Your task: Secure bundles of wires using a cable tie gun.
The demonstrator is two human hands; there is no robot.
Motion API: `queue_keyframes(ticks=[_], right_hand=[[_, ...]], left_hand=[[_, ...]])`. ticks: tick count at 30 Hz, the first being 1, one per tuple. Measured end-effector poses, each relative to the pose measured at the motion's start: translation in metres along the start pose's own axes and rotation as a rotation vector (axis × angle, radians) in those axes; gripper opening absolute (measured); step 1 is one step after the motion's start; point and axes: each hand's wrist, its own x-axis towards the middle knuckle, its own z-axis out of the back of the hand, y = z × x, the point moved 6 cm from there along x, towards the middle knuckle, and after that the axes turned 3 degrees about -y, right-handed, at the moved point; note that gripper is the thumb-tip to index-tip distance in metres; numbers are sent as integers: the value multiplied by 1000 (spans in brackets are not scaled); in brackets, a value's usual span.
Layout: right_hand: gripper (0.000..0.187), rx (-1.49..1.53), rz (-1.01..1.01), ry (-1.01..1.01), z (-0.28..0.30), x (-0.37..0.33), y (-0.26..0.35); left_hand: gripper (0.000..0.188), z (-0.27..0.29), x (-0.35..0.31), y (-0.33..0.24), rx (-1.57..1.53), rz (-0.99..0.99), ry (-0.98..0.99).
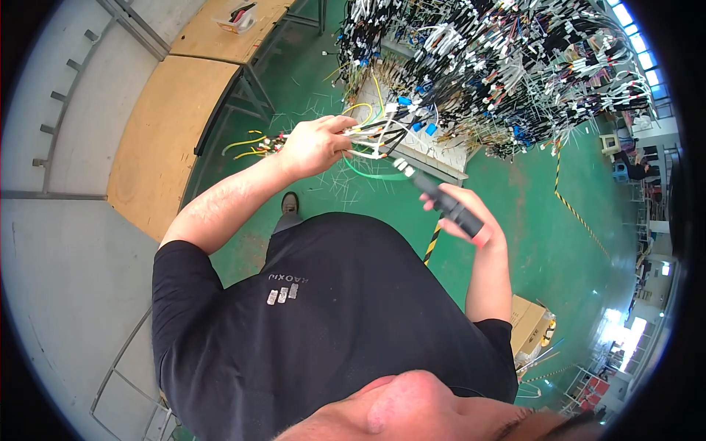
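Note:
My left hand (pixel 312 148) is closed around a wire harness (pixel 371 138) of white, black, yellow and green wires. Its wire ends stick out on both sides of the fist, some with white or blue connectors on the right. In my right hand (pixel 474 213) is a slim black handheld tool (pixel 440 195), its pale tip pointing up and left toward the harness and its rear end red. The tip sits close to a green wire loop and the white wires; whether they touch I cannot tell. The tool's exact kind does not show.
A great mass of hanging wire harnesses (pixel 507 70) fills the upper right over a pale board (pixel 448 151). Wooden tables (pixel 165 136) stand at left, one bearing a clear plastic box (pixel 235 16). Wire scraps litter the green floor (pixel 529 220). A cardboard box (pixel 526 323) is at lower right.

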Motion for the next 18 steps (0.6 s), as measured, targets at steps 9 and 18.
queue_keyframes(ticks=[9,18], right_hand=[[56,-376,162,-5,15,2,39],[43,-781,391,-69,33,38,185]], left_hand=[[14,12,14,-13,185,-436,161],[16,85,62,-19,46,-823,176]])
